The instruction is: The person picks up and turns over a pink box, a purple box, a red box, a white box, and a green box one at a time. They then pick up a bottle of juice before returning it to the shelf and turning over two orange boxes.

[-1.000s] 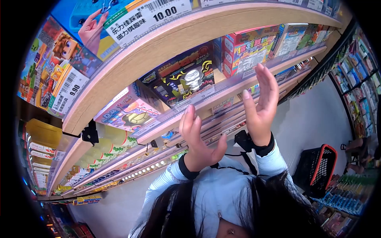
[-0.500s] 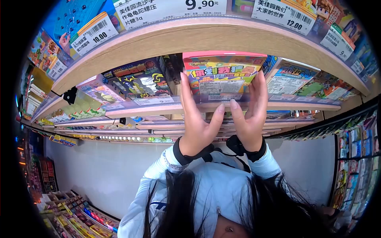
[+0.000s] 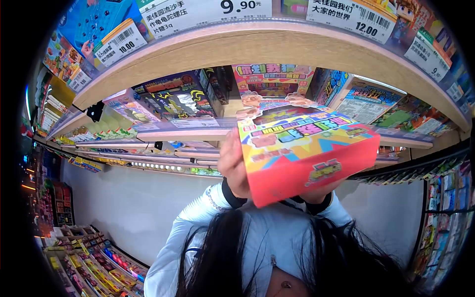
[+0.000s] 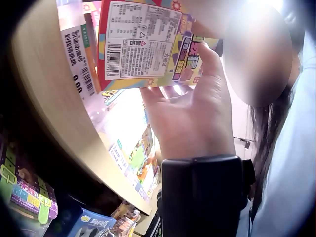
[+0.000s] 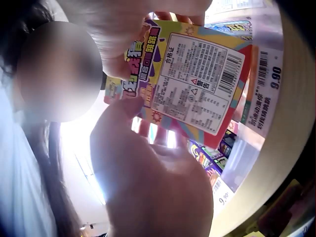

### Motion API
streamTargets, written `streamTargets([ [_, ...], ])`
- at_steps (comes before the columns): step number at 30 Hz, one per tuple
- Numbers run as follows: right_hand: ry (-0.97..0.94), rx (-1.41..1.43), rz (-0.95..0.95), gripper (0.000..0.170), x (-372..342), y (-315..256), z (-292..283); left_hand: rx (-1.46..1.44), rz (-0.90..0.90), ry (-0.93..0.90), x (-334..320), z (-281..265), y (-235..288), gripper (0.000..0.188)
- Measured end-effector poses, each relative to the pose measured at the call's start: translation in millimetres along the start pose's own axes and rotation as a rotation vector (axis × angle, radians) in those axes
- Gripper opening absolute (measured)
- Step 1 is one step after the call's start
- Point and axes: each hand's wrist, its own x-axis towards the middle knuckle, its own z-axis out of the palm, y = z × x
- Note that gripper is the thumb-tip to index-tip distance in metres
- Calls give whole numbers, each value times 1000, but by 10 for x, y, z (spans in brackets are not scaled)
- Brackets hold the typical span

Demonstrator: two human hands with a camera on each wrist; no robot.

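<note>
A red and yellow box [image 3: 307, 171] is off the shelf and tilted in front of it, between both hands. The left hand [image 3: 233, 166] grips its left side; in the left wrist view that hand [image 4: 190, 111] has its thumb on the box [image 4: 143, 44] and its fingers partly behind. Mostly hidden under the box in the head view, the right hand [image 3: 321, 190] holds the other side. The right wrist view has the right hand [image 5: 148, 168] with its thumb at the edge of the box [image 5: 197, 79], a white label panel facing the camera.
A similar pink box [image 3: 272, 79] stands on the shelf behind. To its left are dark boxes [image 3: 180, 99], to its right a blue box [image 3: 368, 99]. A wooden shelf edge [image 3: 277, 44] with price tags runs above. Grey floor [image 3: 133, 198] lies below.
The hands have gone from open beside the shelf to gripping the box. It has come out toward the person and tipped, its top and red end now in view.
</note>
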Motion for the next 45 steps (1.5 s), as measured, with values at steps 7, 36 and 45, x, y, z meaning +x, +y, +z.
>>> streamTargets([
  [7,0,123,-12,83,132,-193,-43,-312,306,234,229,113,229,46],
  [36,97,942,530,58,685,-386,-6,-808,-715,-624,700,-291,-37,66],
  [45,93,366,192,38,480,4,-248,-581,-613,5,475,-198,-37,48],
])
